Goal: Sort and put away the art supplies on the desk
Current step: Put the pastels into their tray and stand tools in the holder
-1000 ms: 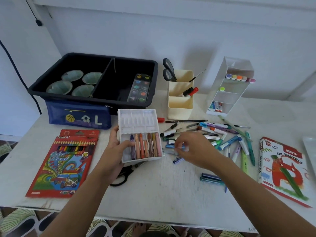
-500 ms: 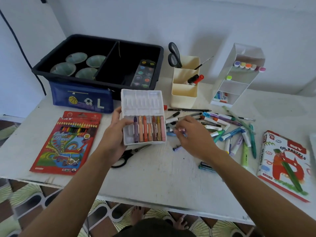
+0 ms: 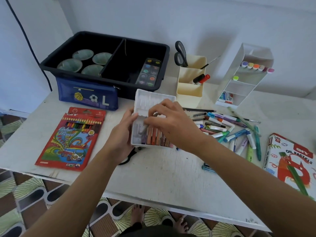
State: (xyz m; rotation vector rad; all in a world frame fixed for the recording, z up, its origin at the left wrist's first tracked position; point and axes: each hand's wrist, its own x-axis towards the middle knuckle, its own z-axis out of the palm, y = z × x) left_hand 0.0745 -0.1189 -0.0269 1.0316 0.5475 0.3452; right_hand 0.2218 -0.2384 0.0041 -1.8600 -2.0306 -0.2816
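Items on a white painted surface point(image 3: 162, 177).

1. Flat red cardboard box of colour pencils point(image 3: 70, 139), lying face up at the left.
2. Blue zipped fabric pouch point(image 3: 89, 95) printed with balls and a letter L, leaning against item 3.
3. Black plastic tub point(image 3: 77, 72), split by a divider. The left compartment held four pale green bowls point(image 3: 83, 63). The right compartment held a long black watercolour palette point(image 3: 148, 72), leaning on the front wall.
4. White moulded plastic tray point(image 3: 153, 98), at the middle of the surface. A row of wax crayons point(image 3: 153, 137) filled its near half. The left hand point(image 3: 123, 139) gripped its left edge. The right hand point(image 3: 174, 124) hung over it with fingers bent down; whether it pinched anything could not be told.
5. Black-handled scissors point(image 3: 128, 159), flat, partly under the left hand.
6. Cream plastic pen holder point(image 3: 189, 93), stepped. The rear compartment held dark-handled scissors point(image 3: 180, 53) and a thin brush point(image 3: 210, 62). The compartment in front of it held two markers point(image 3: 201, 79), one black-capped and one red-capped.
7. White tiered organiser point(image 3: 227, 86), tilted back. The top tier held a row of colour-capped markers point(image 3: 256, 66), the next tier one green-capped marker point(image 3: 236, 78), and the bottom tier small packets point(image 3: 226, 97), too blurred to identify.
8. Loose heap of pens and markers point(image 3: 222, 129), right of the tray.
9. Oil pastels box point(image 3: 290, 161), white and red, at the right edge.
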